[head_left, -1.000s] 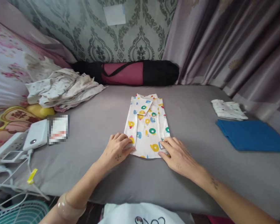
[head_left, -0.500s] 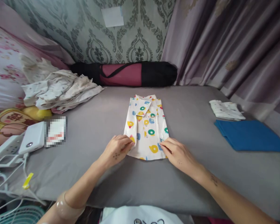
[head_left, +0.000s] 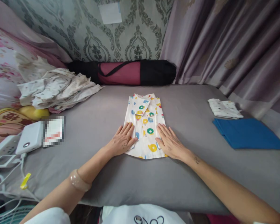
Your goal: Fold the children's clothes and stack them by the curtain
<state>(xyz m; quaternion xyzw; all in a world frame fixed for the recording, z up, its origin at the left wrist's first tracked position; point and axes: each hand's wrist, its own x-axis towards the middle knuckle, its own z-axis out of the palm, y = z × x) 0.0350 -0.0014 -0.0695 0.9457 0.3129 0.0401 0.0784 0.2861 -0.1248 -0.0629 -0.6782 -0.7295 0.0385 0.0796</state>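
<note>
A small white shirt (head_left: 144, 146) printed with yellow, blue, green and red shapes lies on the grey sheet, its sides and sleeves folded inward and its collar end away from me. My left hand (head_left: 122, 140) rests flat on its lower left side, fingers stretched out and pointing forward. On the lower right side lies my right hand (head_left: 171, 141), also flat with the fingers extended. Neither hand grips the cloth. The parts of the shirt under both palms are hidden.
A folded blue cloth (head_left: 249, 133) and a folded white cloth (head_left: 225, 109) lie at right. Crumpled white clothes (head_left: 60, 88) are heaped at left, near a white power bank (head_left: 29, 137) and cables. A black and maroon long bag (head_left: 121, 73) lies along the wall.
Both hands have let go of the shirt's folded edges, opened out and moved slightly forward, pressing flat on its sides. The view has shifted a little.
</note>
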